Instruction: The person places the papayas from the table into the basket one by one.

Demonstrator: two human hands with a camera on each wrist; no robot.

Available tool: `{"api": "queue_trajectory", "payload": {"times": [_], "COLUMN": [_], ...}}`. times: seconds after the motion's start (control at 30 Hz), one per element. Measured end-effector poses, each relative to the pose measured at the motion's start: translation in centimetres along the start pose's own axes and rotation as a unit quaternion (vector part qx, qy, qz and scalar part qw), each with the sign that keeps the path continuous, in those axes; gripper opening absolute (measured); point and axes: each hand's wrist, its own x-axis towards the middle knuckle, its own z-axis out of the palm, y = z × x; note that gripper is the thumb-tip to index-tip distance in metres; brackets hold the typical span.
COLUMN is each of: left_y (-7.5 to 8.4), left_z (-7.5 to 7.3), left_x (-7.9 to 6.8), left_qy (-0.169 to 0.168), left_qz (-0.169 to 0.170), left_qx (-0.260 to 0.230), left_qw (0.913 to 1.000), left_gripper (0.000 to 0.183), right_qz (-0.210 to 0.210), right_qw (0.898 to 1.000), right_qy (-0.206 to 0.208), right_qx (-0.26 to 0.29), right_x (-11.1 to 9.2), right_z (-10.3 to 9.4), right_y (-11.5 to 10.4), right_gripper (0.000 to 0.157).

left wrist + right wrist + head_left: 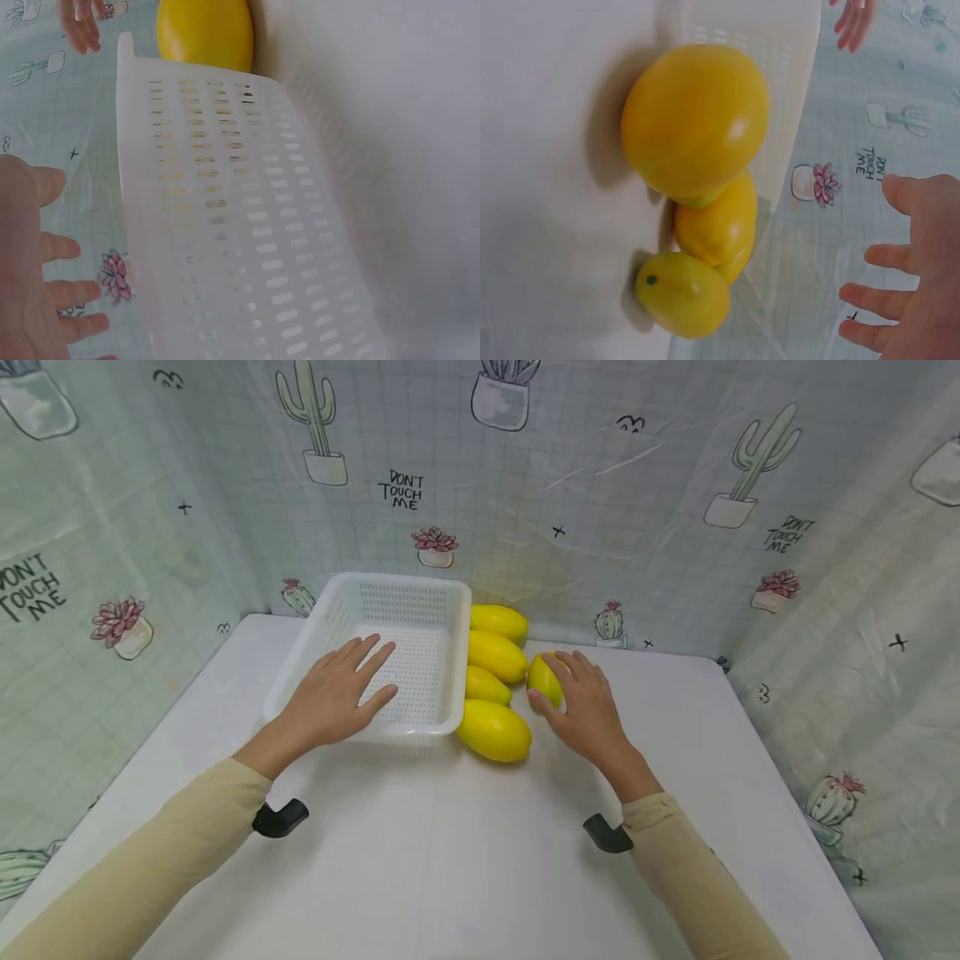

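My left hand (pixel 330 697) hovers over the near left part of a white plastic basket (pixel 459 693), its fingers spread and holding nothing. In the left wrist view, that hand (pixel 30 262) is apart from the basket's slotted wall (pixel 277 225). Above a smaller yellow fruit (pixel 542 681), my right hand (pixel 588 710) has its fingers extended. The right wrist view shows the right hand (pixel 922 270) clear of the fruit, with a dark spot on one greenish-yellow fruit (pixel 682 294). Several smooth oval yellow fruits, the nearest a large one (pixel 495 731), line the basket's right side.
Everything stands on a white table (pixel 450 860). A curtain (pixel 525 485) printed with cacti hangs behind it and along both sides. A black curved piece sticks out at each wrist, one by the left sleeve (pixel 172 835).
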Motion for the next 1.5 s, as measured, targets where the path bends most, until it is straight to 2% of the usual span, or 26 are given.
{"api": "queue_trajectory", "payload": {"times": [0.4, 0.87, 1.2, 1.5], "left_y": [-1.0, -2.0, -2.6, -3.1], "left_z": [0.1, 0.2, 0.3, 0.3], "left_x": [-0.5, -0.9, -0.9, -1.0], "left_qy": [0.006, 0.033, 0.040, 0.054], "left_qz": [-0.019, -0.034, -0.045, -0.061], "left_qx": [-0.002, -0.006, -0.008, -0.014], "left_qw": [0.9998, 0.9988, 0.9981, 0.9966], "left_gripper": [0.065, 0.063, 0.062, 0.060], "right_qz": [-0.001, 0.018, 0.040, 0.043], "right_qw": [1.000, 1.000, 0.999, 0.999], "right_qy": [0.009, 0.011, -0.006, -0.016], "right_qx": [0.010, 0.012, 0.019, 0.025], "right_x": [0.1, 0.2, 0.4, 0.8], "right_z": [0.6, 1.3, 1.9, 2.5], "right_y": [0.9, 2.0, 2.8, 3.2], "right_gripper": [0.061, 0.062, 0.064, 0.064]}}
